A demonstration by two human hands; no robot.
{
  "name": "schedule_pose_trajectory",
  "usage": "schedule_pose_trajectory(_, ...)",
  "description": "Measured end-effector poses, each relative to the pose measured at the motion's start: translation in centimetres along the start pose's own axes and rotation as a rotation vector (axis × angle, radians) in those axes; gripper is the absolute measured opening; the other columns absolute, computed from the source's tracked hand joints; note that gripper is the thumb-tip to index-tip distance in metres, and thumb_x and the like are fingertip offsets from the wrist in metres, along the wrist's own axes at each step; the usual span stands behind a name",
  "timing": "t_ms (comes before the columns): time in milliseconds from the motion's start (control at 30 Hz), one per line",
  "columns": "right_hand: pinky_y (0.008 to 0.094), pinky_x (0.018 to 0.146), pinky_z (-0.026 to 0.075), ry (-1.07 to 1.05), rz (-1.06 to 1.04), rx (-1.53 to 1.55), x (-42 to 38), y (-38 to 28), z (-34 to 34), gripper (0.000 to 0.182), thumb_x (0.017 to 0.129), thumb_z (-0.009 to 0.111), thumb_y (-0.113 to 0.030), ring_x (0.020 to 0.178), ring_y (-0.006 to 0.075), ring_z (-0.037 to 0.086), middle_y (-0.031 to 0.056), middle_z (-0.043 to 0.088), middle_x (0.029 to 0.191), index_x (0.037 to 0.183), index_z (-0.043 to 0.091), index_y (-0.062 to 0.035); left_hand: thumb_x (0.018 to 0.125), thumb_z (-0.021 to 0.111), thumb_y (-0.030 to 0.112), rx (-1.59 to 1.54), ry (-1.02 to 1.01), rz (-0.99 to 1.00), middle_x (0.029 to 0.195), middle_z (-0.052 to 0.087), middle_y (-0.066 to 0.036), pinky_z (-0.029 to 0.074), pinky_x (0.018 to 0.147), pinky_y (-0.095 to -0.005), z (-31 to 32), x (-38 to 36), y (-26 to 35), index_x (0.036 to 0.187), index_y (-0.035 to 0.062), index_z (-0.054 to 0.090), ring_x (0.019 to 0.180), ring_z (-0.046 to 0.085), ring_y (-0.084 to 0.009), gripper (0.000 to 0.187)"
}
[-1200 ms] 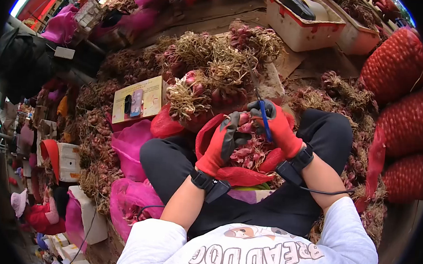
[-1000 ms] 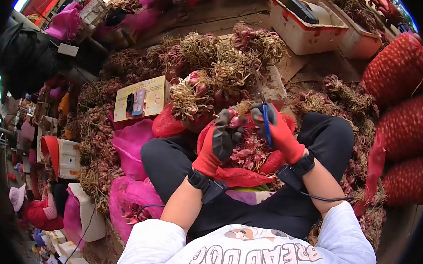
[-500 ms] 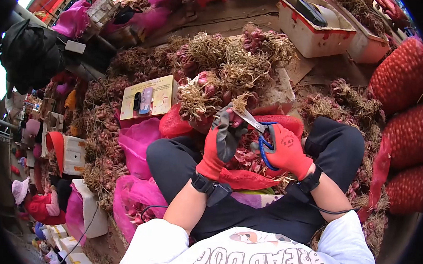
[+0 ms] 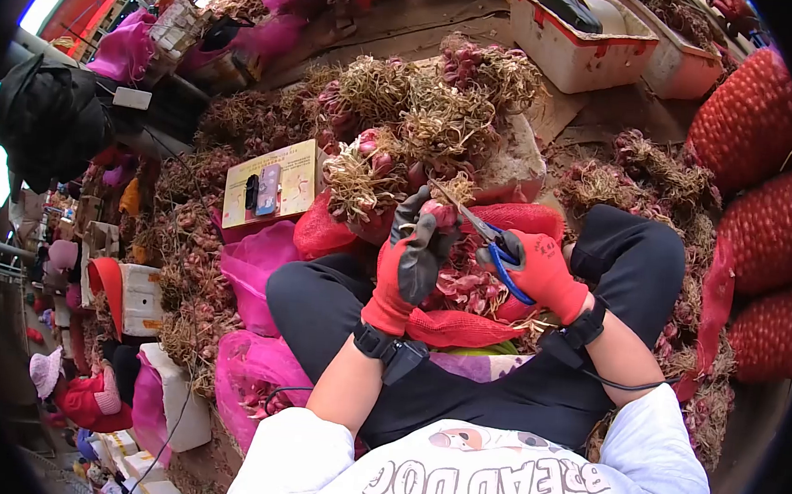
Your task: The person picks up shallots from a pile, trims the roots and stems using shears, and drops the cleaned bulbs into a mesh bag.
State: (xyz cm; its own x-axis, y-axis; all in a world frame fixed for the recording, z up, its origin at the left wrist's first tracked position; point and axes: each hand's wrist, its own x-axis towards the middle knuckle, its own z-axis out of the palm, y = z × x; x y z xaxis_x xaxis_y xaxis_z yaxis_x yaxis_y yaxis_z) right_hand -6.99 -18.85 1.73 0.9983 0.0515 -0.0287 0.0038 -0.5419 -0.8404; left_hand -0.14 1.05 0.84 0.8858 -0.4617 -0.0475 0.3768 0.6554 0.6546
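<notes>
Where wooden boards show at top centre, crowded by heaps of rooted shallots spreading from centre to upper left; white crate top right, red mesh sacks stacked down the right edge, pink bags at left, yellow box left of centre. Mid-frame, over a red mesh bag on the lap: left hand clamped on a shallot, right hand closed round blue-handled scissors, blades at the bulb's roots. Little open room, only the lap between the knees, hemmed in on every side
</notes>
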Motion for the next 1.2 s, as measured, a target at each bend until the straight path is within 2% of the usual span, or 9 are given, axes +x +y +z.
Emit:
schedule_pose_trajectory(300,0.0404,0.067,0.048,0.156,-0.085,-0.257,-3.9,-2.3,-0.3,0.046,0.078,0.069,-0.047,0.080,0.0310,0.062,0.0128,0.061,0.084,0.097,0.058,-0.0066,0.094,0.051,0.002,0.248,-0.073,0.068,0.132,0.046,-0.002,0.042,0.102,-0.0364,0.1,-0.6,0.8,0.141,0.0120,0.034,0.118,0.052,-0.0158,0.051)
schedule_pose_trajectory(367,0.0409,0.068,0.048,0.191,-0.095,-0.341,-4.5,-1.8,0.7,0.050,0.077,0.069,-0.049,0.080,0.0317,0.061,0.0135,0.060,0.083,0.098,0.057,-0.0055,0.091,0.054,-0.002,0.291,-0.048,0.039,0.132,0.046,-0.003,0.044,0.095,-0.0235,-0.8,-1.2,-0.2,0.139,0.0055,0.037,0.114,0.051,-0.0097,0.052)
schedule_pose_trajectory(433,0.0415,0.067,0.048,0.193,-0.095,-0.378,-4.4,-0.7,1.6,0.054,0.077,0.067,-0.053,0.077,0.0322,0.061,0.0140,0.059,0.081,0.097,0.056,-0.0037,0.082,0.053,-0.015,0.191,-0.087,0.016,0.129,0.048,-0.005,0.046,0.094,-0.0244,-1.2,-1.7,0.1,0.139,0.0027,0.036,0.110,0.052,-0.0099,0.062)
schedule_pose_trajectory(633,0.0416,0.064,0.047,0.054,0.007,-0.406,-4.2,0.0,1.6,0.033,0.078,0.069,-0.031,0.075,0.0349,0.061,0.0149,0.060,0.079,0.095,0.057,-0.0057,0.082,0.056,-0.013,0.582,-0.017,0.146,0.128,0.048,-0.006,0.047,0.088,-0.0225,-1.1,-1.9,-0.4,0.136,0.0021,0.039,0.103,0.055,-0.0102,0.058)
schedule_pose_trajectory(700,0.0409,0.062,0.047,0.087,-0.026,-0.349,-4.2,0.2,1.8,0.029,0.079,0.068,-0.029,0.074,0.0344,0.062,0.0149,0.061,0.078,0.093,0.056,-0.0059,0.088,0.057,0.002,0.433,0.033,-0.013,0.119,0.052,-0.004,0.049,0.088,-0.0272,-1.2,-1.9,-0.4,0.127,0.0054,0.045,0.103,0.056,-0.0118,0.041)
schedule_pose_trajectory(800,0.0418,0.065,0.048,0.045,0.048,-0.259,-4.4,-0.1,2.5,0.044,0.079,0.065,-0.047,0.074,0.0310,0.063,0.0129,0.062,0.079,0.092,0.055,-0.0055,0.095,0.057,0.022,0.338,0.089,-0.169,0.106,0.057,-0.002,0.052,0.084,-0.0346,-1.5,-1.8,-0.4,0.113,0.0093,0.052,0.099,0.058,-0.0135,0.023)
schedule_pose_trajectory(1033,0.0406,0.071,0.048,0.041,0.030,-0.374,-5.6,1.3,6.5,0.063,0.079,0.061,-0.060,0.085,0.0302,0.061,0.0144,0.059,0.092,0.104,0.053,-0.0023,0.092,0.061,0.015,0.517,-0.007,-0.376,0.107,0.054,-0.002,0.052,0.087,-0.0338,-2.3,-3.3,0.5,0.117,0.0055,0.049,0.102,0.057,-0.0144,0.030)
schedule_pose_trajectory(1067,0.0416,0.064,0.048,0.101,-0.060,-0.327,-5.7,1.8,6.6,0.048,0.081,0.066,-0.045,0.073,0.0325,0.061,0.0130,0.060,0.081,0.102,0.055,-0.0035,0.092,0.060,0.014,0.597,-0.005,-0.387,0.106,0.052,-0.002,0.052,0.087,-0.0326,-2.1,-3.5,0.7,0.118,0.0046,0.048,0.099,0.058,-0.0146,0.030)
schedule_pose_trajectory(1200,0.0428,0.063,0.048,0.036,0.069,-0.250,-6.0,2.0,6.5,0.040,0.082,0.065,-0.042,0.072,0.0348,0.062,0.0152,0.062,0.080,0.098,0.057,-0.0059,0.093,0.059,0.017,0.519,0.014,-0.380,0.108,0.052,-0.004,0.052,0.086,-0.0308,-2.9,-4.1,0.0,0.119,0.0034,0.046,0.095,0.060,-0.0159,0.032)
